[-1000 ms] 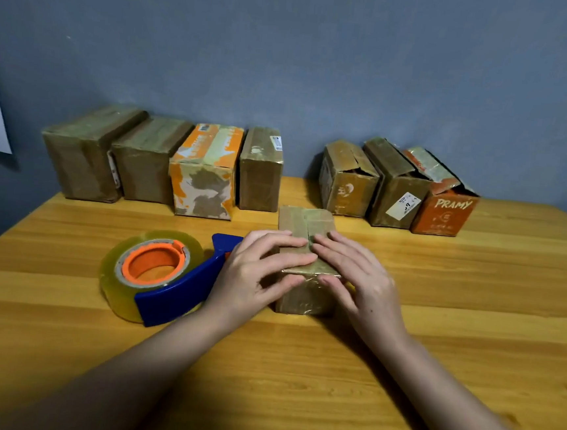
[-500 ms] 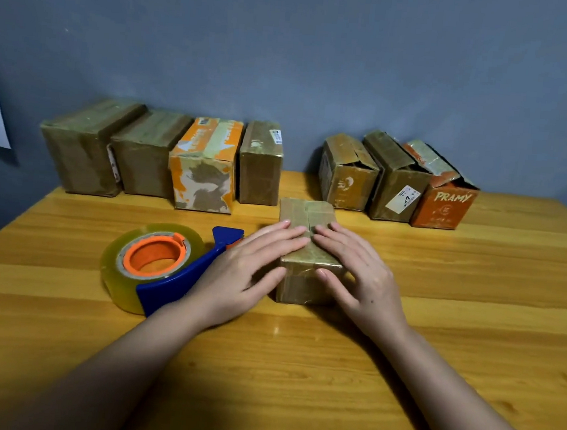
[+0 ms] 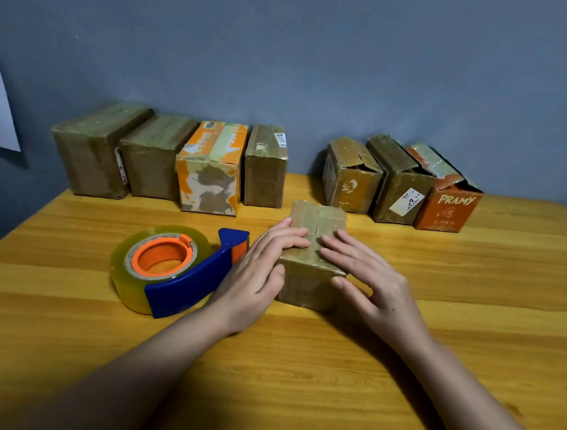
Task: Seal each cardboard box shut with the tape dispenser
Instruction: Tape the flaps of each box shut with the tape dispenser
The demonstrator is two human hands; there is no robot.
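Hands [image 3: 314,272] flat on taped box [image 3: 313,251]

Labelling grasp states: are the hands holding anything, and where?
Both hands, left and right, press flat on the small taped brown cardboard box, fingers on top, thumbs on its near face.

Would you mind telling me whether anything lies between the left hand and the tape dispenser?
Nothing visible does. The tape dispenser lies on the table directly beside the left hand, which rests on the small box along with the right hand.
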